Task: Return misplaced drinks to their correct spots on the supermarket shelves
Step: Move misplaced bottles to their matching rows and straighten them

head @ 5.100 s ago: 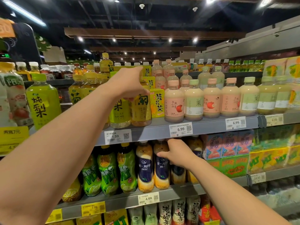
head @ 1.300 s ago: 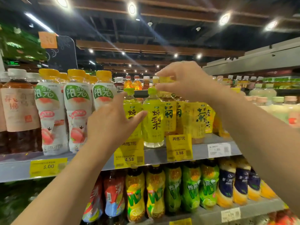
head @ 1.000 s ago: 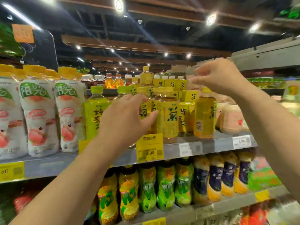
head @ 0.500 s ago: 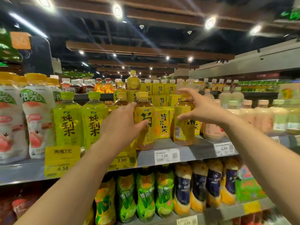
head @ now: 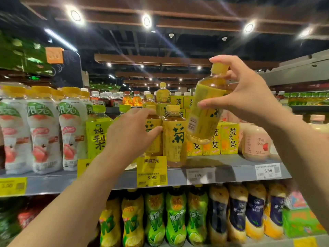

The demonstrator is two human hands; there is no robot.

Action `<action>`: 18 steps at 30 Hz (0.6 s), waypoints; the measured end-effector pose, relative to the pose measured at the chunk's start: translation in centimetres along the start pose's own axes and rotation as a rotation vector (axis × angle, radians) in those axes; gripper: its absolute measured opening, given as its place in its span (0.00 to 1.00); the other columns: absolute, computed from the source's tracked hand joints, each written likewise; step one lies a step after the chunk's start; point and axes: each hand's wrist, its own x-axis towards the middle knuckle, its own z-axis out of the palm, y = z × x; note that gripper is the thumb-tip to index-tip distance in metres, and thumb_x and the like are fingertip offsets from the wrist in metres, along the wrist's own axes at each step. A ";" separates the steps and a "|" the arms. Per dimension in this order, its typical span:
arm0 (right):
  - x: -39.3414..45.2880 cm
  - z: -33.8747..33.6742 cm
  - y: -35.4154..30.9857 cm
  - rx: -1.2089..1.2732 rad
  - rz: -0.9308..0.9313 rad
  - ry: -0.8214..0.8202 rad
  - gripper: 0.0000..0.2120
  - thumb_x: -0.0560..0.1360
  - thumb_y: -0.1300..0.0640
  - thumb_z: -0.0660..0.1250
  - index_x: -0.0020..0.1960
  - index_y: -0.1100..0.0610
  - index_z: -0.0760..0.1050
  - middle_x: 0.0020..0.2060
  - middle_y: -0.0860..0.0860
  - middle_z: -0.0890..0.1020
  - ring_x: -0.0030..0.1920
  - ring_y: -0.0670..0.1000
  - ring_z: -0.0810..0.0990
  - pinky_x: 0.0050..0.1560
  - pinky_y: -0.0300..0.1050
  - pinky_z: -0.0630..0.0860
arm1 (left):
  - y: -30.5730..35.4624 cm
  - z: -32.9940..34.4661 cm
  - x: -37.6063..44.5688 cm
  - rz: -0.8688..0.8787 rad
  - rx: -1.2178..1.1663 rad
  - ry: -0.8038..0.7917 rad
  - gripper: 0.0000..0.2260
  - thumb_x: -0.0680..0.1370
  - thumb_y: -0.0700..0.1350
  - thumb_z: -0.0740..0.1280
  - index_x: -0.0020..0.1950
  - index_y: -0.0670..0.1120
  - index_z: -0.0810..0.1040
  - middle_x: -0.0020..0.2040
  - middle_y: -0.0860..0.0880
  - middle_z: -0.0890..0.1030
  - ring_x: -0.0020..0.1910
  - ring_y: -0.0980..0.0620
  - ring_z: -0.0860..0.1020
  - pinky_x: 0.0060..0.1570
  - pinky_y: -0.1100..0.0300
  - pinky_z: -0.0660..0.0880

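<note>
My right hand point(head: 247, 97) holds a yellow-labelled tea bottle point(head: 204, 111) with a yellow cap, lifted off the grey shelf point(head: 222, 166) and tilted, cap up to the right. My left hand point(head: 131, 134) is wrapped around another yellow tea bottle point(head: 153, 136) that stands on the shelf. A third bottle of the same tea point(head: 174, 138) stands upright just right of my left hand, below and left of the lifted bottle.
Yellow tea cartons point(head: 229, 138) stand behind the lifted bottle, pale pink bottles point(head: 256, 143) to the right. Green-capped pear drinks point(head: 97, 136) and white peach-print bottles point(head: 42, 134) fill the left. The lower shelf holds green lime bottles point(head: 176, 216) and navy-labelled bottles point(head: 254, 213).
My right hand has lifted the tea bottle off the shelf and tilted it. My left hand has closed on the neighbouring bottle. The camera has drawn closer.
</note>
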 end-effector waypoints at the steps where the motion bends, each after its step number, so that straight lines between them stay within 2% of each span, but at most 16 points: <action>1: 0.1 0.3 -0.7 0.042 -0.014 -0.004 0.44 0.60 0.45 0.81 0.71 0.42 0.65 0.59 0.45 0.76 0.57 0.47 0.78 0.49 0.39 0.79 | -0.4 -0.4 0.0 -0.001 0.005 0.006 0.24 0.75 0.63 0.66 0.68 0.57 0.73 0.64 0.52 0.77 0.52 0.50 0.79 0.47 0.50 0.79; 5: 0.6 2.9 -2.9 0.172 -0.035 -0.045 0.43 0.59 0.47 0.82 0.70 0.41 0.67 0.57 0.45 0.78 0.56 0.46 0.80 0.49 0.46 0.83 | -2.3 -1.7 -0.1 -0.006 0.037 0.018 0.23 0.75 0.62 0.68 0.67 0.55 0.75 0.65 0.52 0.77 0.55 0.49 0.79 0.47 0.51 0.79; 10: 1.5 7.4 -4.6 0.115 -0.072 -0.072 0.45 0.60 0.44 0.82 0.71 0.39 0.64 0.58 0.45 0.77 0.56 0.46 0.79 0.54 0.47 0.81 | -5.0 -2.7 -0.1 -0.020 0.073 0.005 0.23 0.75 0.61 0.68 0.68 0.55 0.75 0.67 0.53 0.75 0.58 0.49 0.77 0.45 0.53 0.77; 14: 2.4 10.3 -5.2 0.011 -0.057 -0.083 0.46 0.62 0.44 0.81 0.73 0.40 0.60 0.58 0.45 0.76 0.54 0.44 0.77 0.48 0.35 0.76 | -7.1 -2.9 0.2 -0.007 0.086 -0.014 0.24 0.75 0.61 0.68 0.69 0.55 0.73 0.67 0.54 0.74 0.58 0.50 0.77 0.44 0.54 0.77; 18: 2.7 11.8 -5.6 -0.107 -0.052 -0.112 0.47 0.64 0.46 0.81 0.75 0.44 0.59 0.59 0.42 0.73 0.55 0.46 0.74 0.44 0.29 0.67 | -8.3 -2.8 0.6 0.049 0.065 -0.014 0.26 0.75 0.61 0.68 0.70 0.53 0.72 0.69 0.54 0.73 0.60 0.50 0.77 0.48 0.50 0.79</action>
